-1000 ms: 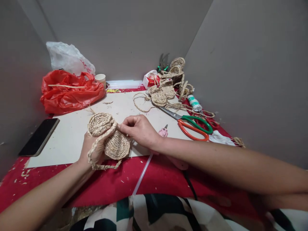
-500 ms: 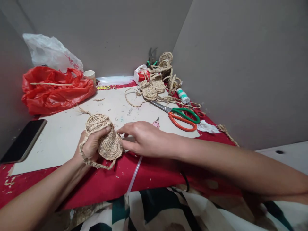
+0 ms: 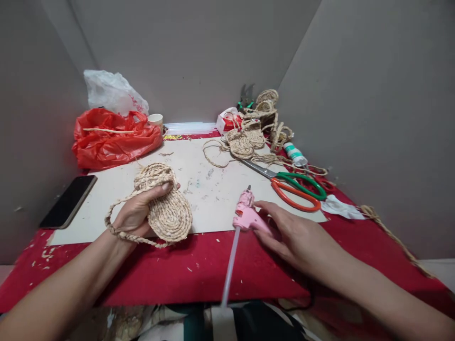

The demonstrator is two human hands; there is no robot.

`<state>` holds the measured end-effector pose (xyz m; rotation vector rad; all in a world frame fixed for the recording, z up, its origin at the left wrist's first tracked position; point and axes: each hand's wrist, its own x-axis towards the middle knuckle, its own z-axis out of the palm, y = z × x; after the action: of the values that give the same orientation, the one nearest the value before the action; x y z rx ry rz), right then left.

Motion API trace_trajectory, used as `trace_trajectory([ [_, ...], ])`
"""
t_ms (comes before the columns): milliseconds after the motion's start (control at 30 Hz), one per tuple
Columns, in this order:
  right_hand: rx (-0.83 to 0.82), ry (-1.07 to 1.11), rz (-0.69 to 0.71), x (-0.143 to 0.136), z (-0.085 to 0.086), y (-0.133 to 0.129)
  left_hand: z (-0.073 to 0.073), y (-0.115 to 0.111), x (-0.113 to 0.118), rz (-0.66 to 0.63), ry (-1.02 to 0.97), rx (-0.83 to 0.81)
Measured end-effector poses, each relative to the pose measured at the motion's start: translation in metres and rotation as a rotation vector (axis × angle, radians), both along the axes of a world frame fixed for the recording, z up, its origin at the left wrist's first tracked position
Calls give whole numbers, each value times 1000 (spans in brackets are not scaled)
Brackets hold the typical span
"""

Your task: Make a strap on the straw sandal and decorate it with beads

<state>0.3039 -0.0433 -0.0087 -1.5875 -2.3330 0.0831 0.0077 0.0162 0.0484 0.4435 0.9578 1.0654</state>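
A small woven straw slipper [image 3: 170,215] is in my left hand [image 3: 137,213], thumb across its upper band and sole side by side with my palm. A loose braid loops from it over my wrist. My right hand [image 3: 287,232] is at the pink glue gun [image 3: 245,208], its fingers curled around the handle. The gun lies near the front edge of the pale board [image 3: 209,208], nozzle pointing away from me, with a long clear glue stick [image 3: 231,267] sticking out of its back toward me.
Scissors [image 3: 284,182] with green and orange handles lie beyond my right hand. Behind them are woven slippers [image 3: 241,142] and braided cord. A phone [image 3: 69,201] lies at left, near a red bag [image 3: 113,142], and a paper cup [image 3: 155,120] stands at the back.
My right hand has left the slipper and moved right to the glue gun, taking its handle. The view has shifted, and my left hand still holds the slipper.
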Motion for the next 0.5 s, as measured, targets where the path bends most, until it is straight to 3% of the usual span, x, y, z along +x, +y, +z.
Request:
trace_trajectory([
  [67, -57, 174, -6, 0, 12, 3, 1, -1, 0, 6, -13, 3],
  [167, -148, 581, -68, 3, 44, 11, 2, -3, -1, 8, -34, -11],
  [233, -133, 844, -251, 2, 65, 18, 3, -3, -1, 1, -53, -4],
  [300, -109, 1069, -212, -2, 78, 26, 3, -3, -1, 12, -57, 16],
  [367, -166, 1132, -183, -11, 81, 32, 2, -3, -1, 23, -43, 12],
  [500, -204, 914, -21, -37, 75, 35, -3, -2, -2, -38, -58, -23],
])
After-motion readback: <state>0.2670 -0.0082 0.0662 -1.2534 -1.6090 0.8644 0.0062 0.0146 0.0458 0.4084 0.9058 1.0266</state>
